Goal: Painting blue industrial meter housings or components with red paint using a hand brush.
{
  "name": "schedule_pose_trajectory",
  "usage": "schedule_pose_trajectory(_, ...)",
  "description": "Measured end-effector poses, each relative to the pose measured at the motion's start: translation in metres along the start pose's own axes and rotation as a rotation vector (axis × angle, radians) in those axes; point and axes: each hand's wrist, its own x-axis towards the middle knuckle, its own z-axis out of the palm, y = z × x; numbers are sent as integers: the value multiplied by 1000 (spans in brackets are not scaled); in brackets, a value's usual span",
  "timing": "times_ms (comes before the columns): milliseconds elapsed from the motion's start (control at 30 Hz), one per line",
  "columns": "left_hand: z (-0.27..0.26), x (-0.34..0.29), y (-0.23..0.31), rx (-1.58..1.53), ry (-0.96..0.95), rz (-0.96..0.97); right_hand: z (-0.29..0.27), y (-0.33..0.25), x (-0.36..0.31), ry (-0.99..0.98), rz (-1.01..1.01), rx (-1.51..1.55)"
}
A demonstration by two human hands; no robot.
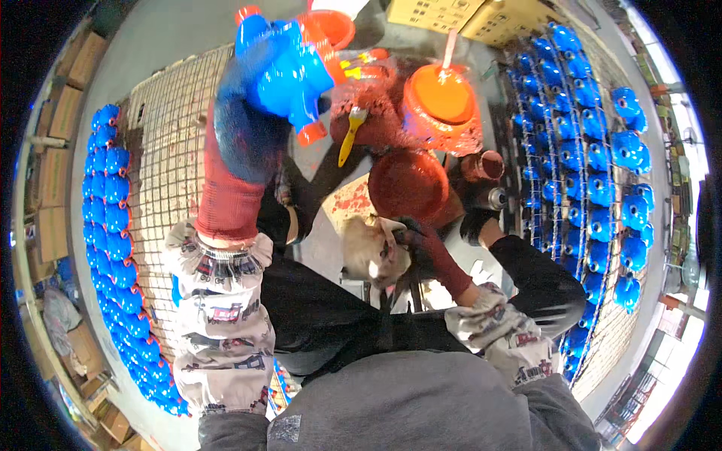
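My left hand [248, 134], in a red and dark blue knitted glove, holds up a glossy blue cast housing [292, 79], perhaps a valve body, with orange-red ends. Its fingers are partly hidden by the housing. Low between my knees, my right hand [418, 239], also gloved, is closed on a crumpled whitish rag [372, 249] with reddish stains. Ahead of it sits a round basin [408, 186] coated in dark red paint. A yellow-handled paintbrush [349, 140] lies bristles-up against a paint-crusted surface, below the raised housing and to its right.
An orange paint container [442, 94] with a stick [450, 49] stands beyond the basin. Right of the basin are a red-stained can [485, 167] and a small can [496, 198]. Blue housings line the left rack [109, 203] and right rack [571, 150]. Cartons [436, 11] stand behind.
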Motion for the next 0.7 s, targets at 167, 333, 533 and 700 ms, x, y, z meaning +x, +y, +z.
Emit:
schedule_pose_trajectory(167, 10, -8, -9, -11, -51, -35, 51, -81, -38, 111, -31, 106)
schedule_pose_trajectory(333, 21, -31, -1, -46, -43, -116, 101, -171, -55, 140, -427, -246)
schedule_pose_trajectory(533, 29, -45, 5, -15, -71, -19, 149, -246, -53, 248, -781, -625)
schedule_pose_trajectory(700, 36, -46, 6, -10, -18, 29, 177, -245, -36, 235, -740, -582)
